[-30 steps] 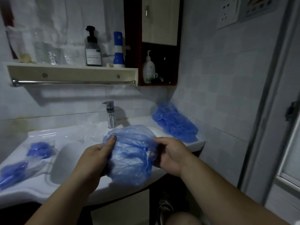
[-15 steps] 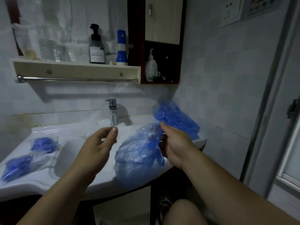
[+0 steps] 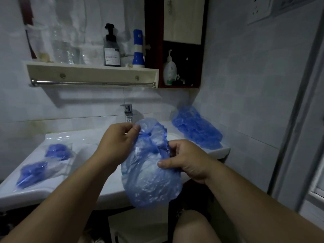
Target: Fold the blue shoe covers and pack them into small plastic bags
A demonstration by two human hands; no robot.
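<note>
Left hand (image 3: 117, 142): closed, thumb and fingers pinching the top edge of one blue shoe cover (image 3: 149, 178). Right hand (image 3: 185, 160): closed, fingers curled round the gathered rim of the same cover, thumb laid on its face. The cover is held in the air at frame centre, hanging loose over the front edge of the washbasin (image 3: 70, 135). A stack of unpacked shoe covers (image 3: 196, 132) lies on the basin's corner at 2 o'clock from the held cover, against the wall tiles. Two small plastic bags, each with a blue cover inside, lie at 9 o'clock: the far bag (image 3: 58, 151) and the near bag (image 3: 33, 172). The tap (image 3: 128, 111) stands at 12 o'clock.
</note>
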